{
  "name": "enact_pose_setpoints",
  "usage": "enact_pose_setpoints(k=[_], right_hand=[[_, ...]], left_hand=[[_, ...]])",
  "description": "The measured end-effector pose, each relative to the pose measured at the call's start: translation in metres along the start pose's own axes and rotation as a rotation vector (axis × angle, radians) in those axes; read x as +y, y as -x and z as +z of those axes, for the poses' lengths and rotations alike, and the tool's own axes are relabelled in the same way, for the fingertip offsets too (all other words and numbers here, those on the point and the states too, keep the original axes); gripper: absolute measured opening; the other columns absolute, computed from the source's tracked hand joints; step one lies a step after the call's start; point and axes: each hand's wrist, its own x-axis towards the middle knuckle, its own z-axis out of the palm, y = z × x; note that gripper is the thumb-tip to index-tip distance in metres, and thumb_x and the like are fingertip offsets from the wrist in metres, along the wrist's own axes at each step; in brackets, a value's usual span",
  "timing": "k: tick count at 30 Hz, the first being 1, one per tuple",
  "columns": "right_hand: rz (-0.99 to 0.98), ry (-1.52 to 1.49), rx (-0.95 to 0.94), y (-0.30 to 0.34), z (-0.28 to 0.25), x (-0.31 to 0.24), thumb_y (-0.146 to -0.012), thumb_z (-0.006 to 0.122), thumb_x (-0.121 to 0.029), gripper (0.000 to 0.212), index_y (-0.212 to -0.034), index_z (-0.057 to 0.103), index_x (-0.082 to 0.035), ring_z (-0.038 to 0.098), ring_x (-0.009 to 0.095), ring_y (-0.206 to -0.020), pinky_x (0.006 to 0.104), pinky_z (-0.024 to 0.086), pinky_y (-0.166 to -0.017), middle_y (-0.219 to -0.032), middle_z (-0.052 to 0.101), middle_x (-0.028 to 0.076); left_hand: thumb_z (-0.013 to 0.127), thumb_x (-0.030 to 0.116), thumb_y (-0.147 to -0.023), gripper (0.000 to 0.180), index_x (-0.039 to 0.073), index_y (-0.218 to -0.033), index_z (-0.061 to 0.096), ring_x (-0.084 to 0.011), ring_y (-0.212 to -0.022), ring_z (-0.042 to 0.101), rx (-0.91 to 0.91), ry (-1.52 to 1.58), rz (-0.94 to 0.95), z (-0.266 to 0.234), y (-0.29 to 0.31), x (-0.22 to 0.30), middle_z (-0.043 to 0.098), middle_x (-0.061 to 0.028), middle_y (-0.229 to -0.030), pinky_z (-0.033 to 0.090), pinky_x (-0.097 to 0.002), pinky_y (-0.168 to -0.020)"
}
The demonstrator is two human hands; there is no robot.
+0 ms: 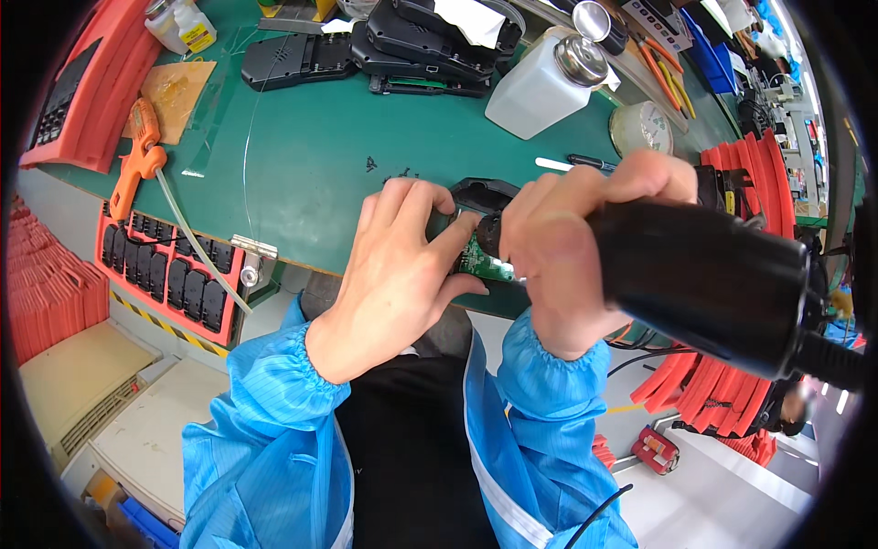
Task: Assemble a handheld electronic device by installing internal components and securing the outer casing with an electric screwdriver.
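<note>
A black plastic housing [483, 190] lies on the green bench top with a green circuit board [485, 265] in it. My left hand [393, 261] grips its left side, fingers bent over the edge and thumb near the board's lower edge. In my right hand [572, 238] is a black corded electric screwdriver [704, 284]. The screwdriver's dark front end [489, 234] points down at the board, close to my left index finger. My fingers and the screwdriver hide much of the housing, and I cannot see the bit's tip.
Small black screws [393, 172] lie beyond my left hand. Black housings [421, 46] are stacked at the back beside a white dispenser bottle [546, 82]. An orange glue gun [139, 160] lies left. A tape roll [642, 128] and red trays [759, 183] stand right.
</note>
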Motion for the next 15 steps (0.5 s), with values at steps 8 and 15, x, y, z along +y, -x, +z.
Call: enact_pose_setpoints(k=[8,15], right_hand=[[-0.116,0.362,-0.089,-0.006,-0.016,-0.001,-0.088,0.056,0.012,0.033,-0.111,0.039,-0.004,0.043,0.013,-0.043,0.0313,0.045,-0.045,-0.059,0.050,0.005],[-0.043,0.234,0.015,-0.005,-0.007,-0.010,-0.088,0.057,0.007,0.031,-0.112,0.040,-0.003,0.043,0.013,-0.043,0.0305,0.044,-0.045,-0.059,0.050,0.004]], left_hand=[[0.090,0.019,-0.064,0.056,0.002,-0.114,0.072,-0.0335,-0.114,0.052,0.026,-0.016,0.022,0.001,0.001,0.001,0.055,-0.0126,-0.115,0.043,-0.0453,-0.095],[0.090,0.017,-0.064,0.057,0.002,-0.116,0.072,-0.0335,-0.115,0.052,0.027,-0.039,0.015,-0.001,0.002,0.006,0.055,-0.0129,-0.117,0.043,-0.0456,-0.094]])
